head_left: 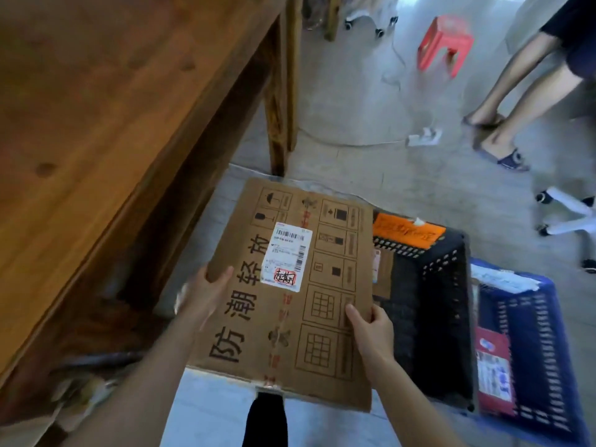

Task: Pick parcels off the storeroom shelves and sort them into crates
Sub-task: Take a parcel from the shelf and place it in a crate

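A large flat cardboard parcel [325,253] with black printed characters, handling symbols and a white shipping label is held in the air in front of me. My left hand [203,293] grips its left edge, thumb on top. My right hand [371,327] grips its right edge, thumb on the top face. Below and to the right stands a black plastic crate [432,304] with an orange label on its far rim and a small box inside. Right of it sits a blue crate [541,350] holding a red parcel [493,372].
A wooden table [96,124] fills the left, its leg [277,124] just beyond the parcel. Another person's legs [503,117] stand at the far right, near a red stool [445,43], a white power strip [425,137] with its cable, and a chair base [567,217].
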A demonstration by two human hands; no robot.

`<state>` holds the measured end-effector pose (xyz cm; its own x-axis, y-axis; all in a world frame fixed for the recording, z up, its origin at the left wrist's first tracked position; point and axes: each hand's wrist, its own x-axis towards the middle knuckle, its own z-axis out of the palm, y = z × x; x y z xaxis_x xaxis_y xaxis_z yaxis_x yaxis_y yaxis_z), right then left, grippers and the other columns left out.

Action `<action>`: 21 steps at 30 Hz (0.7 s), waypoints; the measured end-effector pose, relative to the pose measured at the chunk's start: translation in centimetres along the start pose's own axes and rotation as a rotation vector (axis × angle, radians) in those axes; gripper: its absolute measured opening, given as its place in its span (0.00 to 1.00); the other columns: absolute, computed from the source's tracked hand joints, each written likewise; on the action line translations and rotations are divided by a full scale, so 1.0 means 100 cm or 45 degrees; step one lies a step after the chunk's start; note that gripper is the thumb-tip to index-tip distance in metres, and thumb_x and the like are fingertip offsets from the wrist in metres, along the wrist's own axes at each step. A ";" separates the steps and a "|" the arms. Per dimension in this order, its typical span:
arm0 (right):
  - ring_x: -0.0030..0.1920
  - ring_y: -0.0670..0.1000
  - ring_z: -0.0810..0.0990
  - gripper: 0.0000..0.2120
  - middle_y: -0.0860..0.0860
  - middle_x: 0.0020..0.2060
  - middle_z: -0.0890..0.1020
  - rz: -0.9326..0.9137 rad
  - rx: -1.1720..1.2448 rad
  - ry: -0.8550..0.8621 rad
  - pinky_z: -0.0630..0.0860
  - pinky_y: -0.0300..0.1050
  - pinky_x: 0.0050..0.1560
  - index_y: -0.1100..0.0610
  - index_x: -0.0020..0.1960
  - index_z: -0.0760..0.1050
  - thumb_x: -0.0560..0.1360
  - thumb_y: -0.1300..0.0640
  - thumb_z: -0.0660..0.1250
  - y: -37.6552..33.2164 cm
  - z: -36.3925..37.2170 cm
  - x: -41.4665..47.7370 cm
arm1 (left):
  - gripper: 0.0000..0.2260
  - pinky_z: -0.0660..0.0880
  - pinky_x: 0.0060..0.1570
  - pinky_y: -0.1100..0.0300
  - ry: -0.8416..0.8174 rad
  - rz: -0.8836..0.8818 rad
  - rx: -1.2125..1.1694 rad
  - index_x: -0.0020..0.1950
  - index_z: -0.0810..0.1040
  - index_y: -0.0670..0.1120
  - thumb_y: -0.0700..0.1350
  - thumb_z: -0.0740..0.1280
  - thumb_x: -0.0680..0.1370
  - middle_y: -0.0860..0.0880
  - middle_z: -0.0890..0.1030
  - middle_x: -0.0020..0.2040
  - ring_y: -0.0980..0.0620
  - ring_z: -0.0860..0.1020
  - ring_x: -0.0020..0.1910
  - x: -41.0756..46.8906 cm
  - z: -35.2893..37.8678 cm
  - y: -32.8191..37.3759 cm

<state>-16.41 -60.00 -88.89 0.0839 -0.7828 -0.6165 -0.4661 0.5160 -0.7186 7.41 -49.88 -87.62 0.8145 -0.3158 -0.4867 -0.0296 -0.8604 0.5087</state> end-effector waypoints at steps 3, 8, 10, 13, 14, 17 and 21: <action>0.52 0.53 0.78 0.11 0.52 0.51 0.80 0.042 -0.022 0.062 0.75 0.57 0.58 0.53 0.55 0.72 0.74 0.53 0.66 0.006 0.032 0.066 | 0.24 0.74 0.53 0.51 -0.026 0.026 0.134 0.67 0.69 0.48 0.59 0.60 0.76 0.42 0.78 0.59 0.40 0.76 0.56 0.068 0.040 0.012; 0.59 0.55 0.74 0.23 0.54 0.60 0.74 0.186 -0.102 0.155 0.73 0.55 0.61 0.57 0.66 0.68 0.73 0.50 0.66 0.022 0.079 0.149 | 0.21 0.75 0.49 0.53 -0.053 -0.019 0.081 0.65 0.72 0.47 0.56 0.63 0.76 0.43 0.80 0.56 0.41 0.78 0.51 0.149 0.094 0.003; 0.60 0.55 0.74 0.26 0.55 0.61 0.74 0.197 -0.129 0.164 0.72 0.56 0.62 0.57 0.68 0.67 0.73 0.49 0.66 0.032 0.093 0.169 | 0.20 0.76 0.53 0.48 -0.072 -0.039 0.056 0.63 0.73 0.47 0.56 0.63 0.76 0.42 0.80 0.56 0.40 0.78 0.53 0.173 0.111 -0.005; 0.63 0.55 0.71 0.28 0.55 0.63 0.72 0.128 -0.236 0.246 0.70 0.52 0.64 0.58 0.70 0.64 0.74 0.49 0.66 0.046 0.108 0.189 | 0.20 0.76 0.54 0.45 -0.061 -0.033 -0.011 0.63 0.73 0.47 0.55 0.65 0.75 0.43 0.79 0.57 0.41 0.77 0.54 0.197 0.135 -0.017; 0.64 0.54 0.70 0.28 0.55 0.64 0.71 0.105 -0.275 0.272 0.68 0.52 0.65 0.59 0.70 0.64 0.74 0.50 0.65 0.050 0.112 0.194 | 0.20 0.76 0.54 0.46 -0.054 -0.006 -0.010 0.64 0.72 0.47 0.54 0.65 0.75 0.43 0.78 0.58 0.42 0.76 0.55 0.201 0.141 -0.021; 0.70 0.54 0.64 0.27 0.56 0.69 0.67 0.060 -0.431 0.213 0.62 0.51 0.70 0.61 0.71 0.61 0.76 0.55 0.64 0.065 0.123 0.201 | 0.21 0.73 0.59 0.46 -0.194 0.101 0.021 0.70 0.66 0.43 0.44 0.62 0.78 0.41 0.71 0.67 0.41 0.72 0.62 0.201 0.160 -0.036; 0.73 0.53 0.60 0.25 0.55 0.73 0.63 0.104 -0.509 0.011 0.57 0.44 0.71 0.62 0.73 0.58 0.78 0.60 0.59 0.070 0.136 0.200 | 0.24 0.57 0.72 0.55 -0.395 0.169 0.133 0.75 0.56 0.42 0.39 0.58 0.80 0.46 0.55 0.77 0.47 0.58 0.74 0.184 0.180 -0.041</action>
<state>-6.02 -67.26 -110.65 0.0262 -0.7487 -0.6624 -0.7768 0.4018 -0.4849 12.08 -59.35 -111.46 0.5853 -0.5203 -0.6218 -0.1956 -0.8349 0.5145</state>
